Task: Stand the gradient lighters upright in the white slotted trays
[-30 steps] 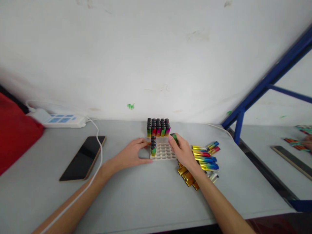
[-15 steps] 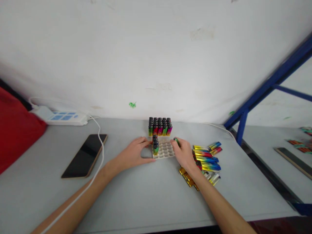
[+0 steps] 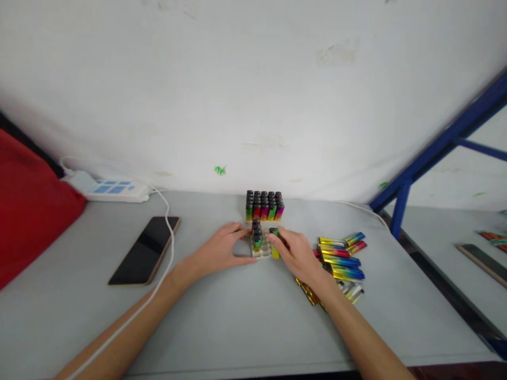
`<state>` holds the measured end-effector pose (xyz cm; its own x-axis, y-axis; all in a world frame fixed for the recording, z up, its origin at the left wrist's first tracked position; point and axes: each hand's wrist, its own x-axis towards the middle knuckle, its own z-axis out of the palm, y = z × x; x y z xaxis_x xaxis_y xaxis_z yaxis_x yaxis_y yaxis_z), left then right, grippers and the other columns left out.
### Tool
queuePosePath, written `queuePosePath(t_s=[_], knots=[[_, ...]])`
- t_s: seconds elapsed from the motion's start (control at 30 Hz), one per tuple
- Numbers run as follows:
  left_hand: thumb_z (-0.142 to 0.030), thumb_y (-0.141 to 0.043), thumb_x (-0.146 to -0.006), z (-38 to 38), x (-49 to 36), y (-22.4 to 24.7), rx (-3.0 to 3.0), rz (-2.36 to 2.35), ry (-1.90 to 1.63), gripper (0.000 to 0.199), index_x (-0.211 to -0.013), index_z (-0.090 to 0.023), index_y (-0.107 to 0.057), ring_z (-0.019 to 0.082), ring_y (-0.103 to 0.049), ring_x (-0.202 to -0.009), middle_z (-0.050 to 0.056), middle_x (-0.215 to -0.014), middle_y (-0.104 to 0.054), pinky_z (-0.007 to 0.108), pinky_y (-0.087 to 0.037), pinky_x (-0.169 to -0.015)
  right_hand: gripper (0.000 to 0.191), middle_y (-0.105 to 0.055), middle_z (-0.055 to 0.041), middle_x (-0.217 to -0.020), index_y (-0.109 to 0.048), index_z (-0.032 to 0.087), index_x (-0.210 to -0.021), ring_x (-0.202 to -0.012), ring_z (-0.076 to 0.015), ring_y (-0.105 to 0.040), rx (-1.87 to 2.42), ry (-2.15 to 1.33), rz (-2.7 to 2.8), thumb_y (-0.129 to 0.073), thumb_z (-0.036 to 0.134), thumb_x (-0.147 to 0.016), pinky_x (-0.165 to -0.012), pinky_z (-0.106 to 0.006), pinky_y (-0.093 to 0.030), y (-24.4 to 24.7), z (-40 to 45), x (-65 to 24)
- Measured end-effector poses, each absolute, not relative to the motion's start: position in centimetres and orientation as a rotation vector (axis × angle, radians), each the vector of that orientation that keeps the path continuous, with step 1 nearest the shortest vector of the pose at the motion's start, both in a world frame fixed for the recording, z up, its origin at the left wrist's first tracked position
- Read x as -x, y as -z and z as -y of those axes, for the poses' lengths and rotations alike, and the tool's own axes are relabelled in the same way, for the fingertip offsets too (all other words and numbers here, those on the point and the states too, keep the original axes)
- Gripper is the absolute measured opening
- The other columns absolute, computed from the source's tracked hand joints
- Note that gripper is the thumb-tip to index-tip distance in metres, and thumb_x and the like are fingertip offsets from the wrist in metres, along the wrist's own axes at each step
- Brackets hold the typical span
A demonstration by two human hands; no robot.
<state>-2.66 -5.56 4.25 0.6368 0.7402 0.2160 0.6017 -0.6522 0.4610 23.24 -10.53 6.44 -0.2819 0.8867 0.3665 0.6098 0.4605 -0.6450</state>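
My right hand [image 3: 295,250] pinches a green and yellow lighter [image 3: 275,250] with a black top, upright over the right part of a pale tray [image 3: 264,255] with round hollows. Fingers hide part of the lighter and the tray's right side. My left hand [image 3: 224,247] grips the tray's left side, thumb at the front corner and fingers farther back. Several black-topped lighters [image 3: 257,241] stand in a row along the tray's left edge. Behind the tray, a block of upright multicoloured lighters [image 3: 264,207] stands near the wall.
Loose shiny lighters [image 3: 343,260] lie in a pile right of the tray, partly behind my right forearm. A phone [image 3: 144,250] lies at left, with a white cable [image 3: 171,248] crossing it and my left forearm. A power strip [image 3: 119,191], red cloth [image 3: 35,211] and blue frame [image 3: 404,195] flank the table.
My right hand has moved left and brought the lighter from the tray's right edge over its hollows. My left hand stays at the tray. The whole view has shifted slightly.
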Motion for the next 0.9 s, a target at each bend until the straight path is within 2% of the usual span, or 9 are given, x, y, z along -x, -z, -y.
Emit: queuePosePath(t_s=[0.13,0.3,0.47,0.6,0.77,0.9], knots=[[-0.064,-0.087,-0.091,5.5,2.8,-4.0,-2.525,-1.062,-0.567,0.059,-0.132,-0.024,-0.075,0.032,-0.071,-0.115,0.009,-0.121,-0.076,0.044,-0.058,-0.108,0.056,-0.07,-0.0011,-0.07,-0.055,0.026,-0.081,-0.063,-0.0192,-0.063,1.226,-0.62,2.059,-0.046,0.067,-0.117,-0.065,-0.031,-0.045,-5.8,10.2,-23.3],[-0.063,-0.085,-0.092,5.6,2.8,-3.9,-2.535,-1.06,-0.579,0.058,-0.134,-0.024,-0.074,0.032,-0.071,-0.115,0.009,-0.122,-0.076,0.044,-0.057,-0.109,0.039,-0.08,-0.004,-0.083,-0.068,0.023,-0.094,-0.075,-0.0225,-0.075,1.193,-0.62,2.142,-0.057,0.052,-0.117,-0.072,-0.031,-0.052,-5.7,10.4,-23.5],[-0.06,-0.084,-0.095,5.8,2.7,-4.2,-2.537,-1.046,-0.578,0.051,-0.13,-0.024,-0.075,0.031,-0.071,-0.115,0.009,-0.121,-0.075,0.043,-0.056,-0.109,0.028,-0.082,-0.0121,-0.104,-0.07,0.018,-0.112,-0.099,-0.0297,-0.079,1.165,-0.319,2.374,-0.057,0.041,-0.119,-0.087,-0.039,-0.058,-5.9,11.1,-22.7],[-0.056,-0.086,-0.094,5.8,2.7,-4.3,-2.546,-1.055,-0.556,0.05,-0.131,-0.023,-0.074,0.031,-0.071,-0.114,0.009,-0.12,-0.075,0.043,-0.057,-0.107,0.032,-0.08,-0.0151,-0.104,-0.072,0.016,-0.111,-0.103,-0.0344,-0.078,1.26,-0.041,2.431,-0.063,0.046,-0.116,-0.096,-0.048,-0.057,-5.8,11.3,-21.6],[-0.054,-0.085,-0.094,5.7,2.7,-4.2,-2.55,-1.054,-0.566,0.049,-0.13,-0.023,-0.073,0.031,-0.071,-0.113,0.008,-0.118,-0.075,0.044,-0.058,-0.107,0.039,-0.079,-0.0107,-0.095,-0.07,0.019,-0.097,-0.095,-0.0294,-0.076,1.277,-0.131,2.444,-0.063,0.053,-0.115,-0.092,-0.043,-0.054,-5.8,11.3,-21.8],[-0.056,-0.084,-0.093,5.9,2.5,-4.2,-2.546,-1.112,-0.558,0.048,-0.126,-0.024,-0.075,0.032,-0.071,-0.115,0.01,-0.121,-0.076,0.047,-0.057,-0.109,0.046,-0.078,-0.0049,-0.092,-0.066,0.022,-0.095,-0.088,-0.0231,-0.073,1.28,-0.261,2.336,-0.041,0.049,-0.123,-0.089,-0.037,-0.048,-7.0,11.0,-23.6]])
